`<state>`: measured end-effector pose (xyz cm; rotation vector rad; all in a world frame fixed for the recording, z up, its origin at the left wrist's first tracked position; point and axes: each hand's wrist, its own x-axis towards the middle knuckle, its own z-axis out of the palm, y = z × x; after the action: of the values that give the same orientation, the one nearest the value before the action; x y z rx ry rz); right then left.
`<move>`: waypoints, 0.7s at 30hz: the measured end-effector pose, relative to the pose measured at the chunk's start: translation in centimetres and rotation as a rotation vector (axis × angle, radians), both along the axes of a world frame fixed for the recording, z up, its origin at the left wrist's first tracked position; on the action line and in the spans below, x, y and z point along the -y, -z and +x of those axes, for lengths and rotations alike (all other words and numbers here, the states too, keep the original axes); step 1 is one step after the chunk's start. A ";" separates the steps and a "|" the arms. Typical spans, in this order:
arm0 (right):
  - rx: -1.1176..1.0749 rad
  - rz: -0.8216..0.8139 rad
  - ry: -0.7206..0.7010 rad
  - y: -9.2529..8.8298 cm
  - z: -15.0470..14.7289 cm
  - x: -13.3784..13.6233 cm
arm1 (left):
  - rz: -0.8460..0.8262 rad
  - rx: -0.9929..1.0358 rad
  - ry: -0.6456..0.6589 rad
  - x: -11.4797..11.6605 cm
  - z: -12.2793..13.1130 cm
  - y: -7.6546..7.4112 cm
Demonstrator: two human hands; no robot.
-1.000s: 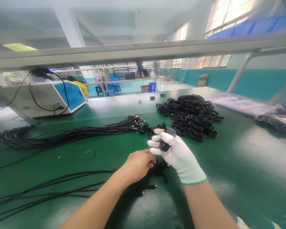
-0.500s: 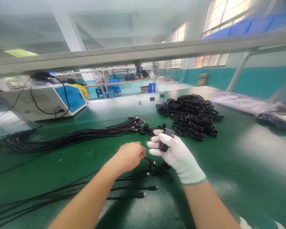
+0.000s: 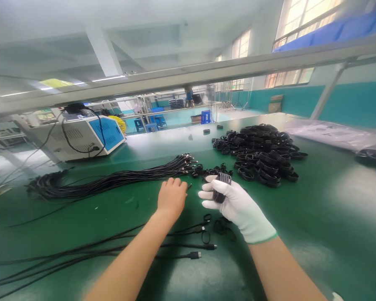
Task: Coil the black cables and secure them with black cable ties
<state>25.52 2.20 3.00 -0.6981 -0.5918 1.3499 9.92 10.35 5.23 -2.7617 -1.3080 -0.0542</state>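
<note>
My bare left hand (image 3: 172, 200) is closed over the green tabletop, its fingers curled down. A dark cable tip (image 3: 189, 186) pokes out beside its thumb; the rest of that cable is hidden. My right hand (image 3: 238, 205), in a white glove, grips a small black coiled cable (image 3: 222, 188) between thumb and fingers. Left of the gloved hand stretches a long bundle of black cables (image 3: 128, 178) with metal plugs at its right end. Nearer to me lie several loose cables with USB-type plugs (image 3: 194, 255). Thin black rings (image 3: 219, 225) lie just below the gloved hand.
A large heap of black coiled cables (image 3: 263, 154) lies to the right. At the back left stands a white and blue machine (image 3: 84, 138) with a dark cord. A metal rail (image 3: 181, 77) crosses above the table, and clear plastic sheeting (image 3: 335, 136) lies at the far right.
My left hand has moved up and away from the near loose plugs, toward the long bundle. My right hand still holds the coil. The whole view has shifted slightly.
</note>
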 end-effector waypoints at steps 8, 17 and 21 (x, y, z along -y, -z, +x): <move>0.078 -0.005 -0.009 -0.1 -0.3 0.0 | -0.349 0.045 0.384 5.2 -1.0 4.3; 0.258 -0.055 -0.052 0.5 -2.8 -0.1 | -1.219 1.240 -0.056 4.4 -4.4 2.6; 0.453 -0.134 -0.091 1.3 -6.1 0.1 | -1.211 1.459 -0.165 5.5 -4.5 3.8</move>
<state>19.47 2.14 1.71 -1.1121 -0.9065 1.3290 5.42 4.86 1.42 -3.3753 -2.3236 -2.3362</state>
